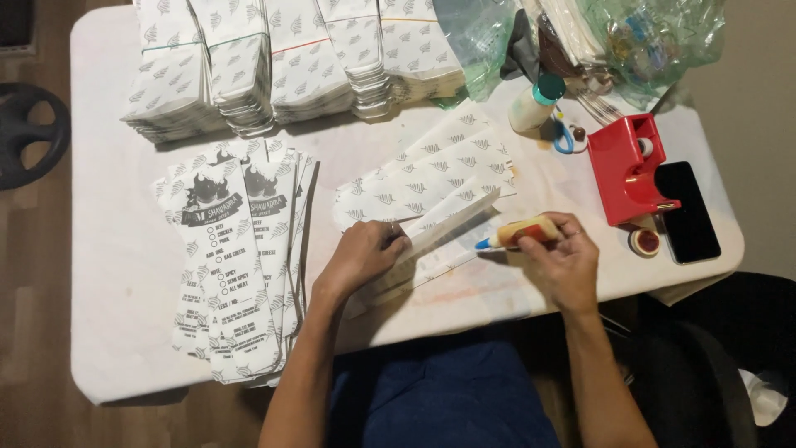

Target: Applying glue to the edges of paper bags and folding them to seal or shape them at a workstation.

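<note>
White table (116, 332) carries paper bags (240, 274), phone (686, 211).

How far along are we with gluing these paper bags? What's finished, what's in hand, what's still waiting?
Done, it seems: bundled stacks of folded bags along the table's far edge. In hand: the left hand lifts the flap of one paper sheet while the right hand aims a glue bottle at it. Left: a fanned pile of printed sheets beside the left forearm, and a few flat sheets beyond the hands.

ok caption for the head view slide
Left hand pins a folded paper sheet while right hand holds a glue bottle.
</note>
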